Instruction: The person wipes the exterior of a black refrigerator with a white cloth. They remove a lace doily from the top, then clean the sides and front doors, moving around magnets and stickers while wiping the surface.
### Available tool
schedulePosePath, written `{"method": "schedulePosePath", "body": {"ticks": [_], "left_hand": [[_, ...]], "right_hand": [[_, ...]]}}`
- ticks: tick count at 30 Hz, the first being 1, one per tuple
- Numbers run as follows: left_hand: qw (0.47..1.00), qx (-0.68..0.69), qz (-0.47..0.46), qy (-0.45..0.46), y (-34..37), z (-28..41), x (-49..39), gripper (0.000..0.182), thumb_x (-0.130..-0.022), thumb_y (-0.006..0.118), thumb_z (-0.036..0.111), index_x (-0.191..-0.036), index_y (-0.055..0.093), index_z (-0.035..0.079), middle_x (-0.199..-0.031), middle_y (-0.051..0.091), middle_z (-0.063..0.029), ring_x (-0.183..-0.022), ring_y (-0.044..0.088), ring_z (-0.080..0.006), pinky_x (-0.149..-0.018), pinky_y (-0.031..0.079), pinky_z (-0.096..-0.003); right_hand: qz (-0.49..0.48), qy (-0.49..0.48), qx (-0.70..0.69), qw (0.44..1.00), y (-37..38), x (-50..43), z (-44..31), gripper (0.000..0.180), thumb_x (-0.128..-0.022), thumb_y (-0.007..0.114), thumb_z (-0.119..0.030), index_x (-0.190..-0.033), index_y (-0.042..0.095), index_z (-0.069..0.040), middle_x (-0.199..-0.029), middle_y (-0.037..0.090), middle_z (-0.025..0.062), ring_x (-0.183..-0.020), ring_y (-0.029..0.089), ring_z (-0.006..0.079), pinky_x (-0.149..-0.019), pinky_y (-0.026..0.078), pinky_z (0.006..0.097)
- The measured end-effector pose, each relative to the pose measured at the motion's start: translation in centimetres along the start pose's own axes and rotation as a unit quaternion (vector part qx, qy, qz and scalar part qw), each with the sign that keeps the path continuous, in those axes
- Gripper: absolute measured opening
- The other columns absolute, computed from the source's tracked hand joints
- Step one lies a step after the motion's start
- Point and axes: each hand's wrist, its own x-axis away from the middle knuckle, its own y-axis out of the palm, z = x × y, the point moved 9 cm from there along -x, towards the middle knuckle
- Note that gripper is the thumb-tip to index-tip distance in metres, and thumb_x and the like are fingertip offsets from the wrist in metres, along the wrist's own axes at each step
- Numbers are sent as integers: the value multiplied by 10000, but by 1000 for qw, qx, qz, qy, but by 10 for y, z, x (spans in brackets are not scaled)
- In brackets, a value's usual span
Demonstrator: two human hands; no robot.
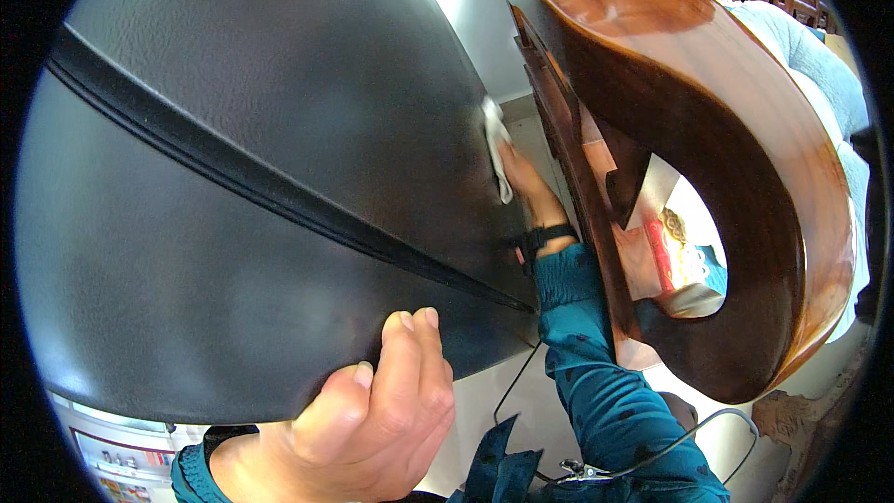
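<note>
A large black panelled appliance (293, 105), probably a refrigerator seen from its side, fills the left and centre. A dark seam strip (279, 202) runs diagonally across it. In my right hand (520, 171) is a white cloth (496, 147), pressed against the appliance's right-hand edge; the fingertips are hidden behind the cloth. The right arm reaches through the narrow gap between the appliance and a wooden armrest. My left hand (384, 405) is at the appliance's near lower edge, fingers loosely bent and thumb apart. It holds nothing visible; whether its fingertips touch the panel is unclear.
A glossy brown wooden armrest (754, 119) curves along the right, close to my right arm. Through its opening shows a red package (660, 251). Light-blue padding (796, 49) lies beyond. A thin cable (719, 416) with a metal clip (587, 471) crosses near my body.
</note>
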Motion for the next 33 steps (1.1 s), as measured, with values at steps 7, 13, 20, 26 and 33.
{"method": "schedulePosePath", "body": {"ticks": [7,13,20,26,33], "left_hand": [[1000,-6,17,-19,-4,6,-6,203,-897,685,325,-952,734,136,-1162,770,-89,-1110,682,-217,-944,322,-388],[998,25,22,-46,-3,24,-4,216,-860,717,294,-972,736,110,-1190,753,-103,-1148,663,-227,-915,349,-378],[993,57,43,-92,25,28,-13,257,-841,721,271,-1007,741,76,-1236,744,-103,-1272,619,-251,-1057,392,-417],[947,295,119,-45,27,20,-8,202,-870,771,235,-975,754,63,-1243,741,-96,-1330,611,-270,-1152,436,-479],[885,439,105,-112,50,60,13,246,-813,844,280,-927,730,95,-979,701,-69,-1026,675,-267,-952,561,-421]], "right_hand": [[5,238,-69,969,-2,53,198,742,-1124,360,-537,-1635,350,2,-1643,422,202,-1486,427,318,-1194,362,407],[39,133,-141,980,-10,49,36,681,-1129,451,-467,-1603,408,20,-1575,516,187,-1400,520,278,-1133,424,375],[-98,-163,-137,972,-9,68,-80,629,-1122,501,-419,-1577,443,11,-1509,576,108,-1361,521,192,-1162,390,349],[20,198,-174,964,-2,123,153,710,-1131,398,-509,-1611,392,14,-1602,488,162,-1451,475,270,-1206,354,371],[103,269,-134,948,-1,236,167,750,-1098,435,-538,-1630,381,-11,-1693,375,188,-1571,328,313,-1257,273,382]]}}
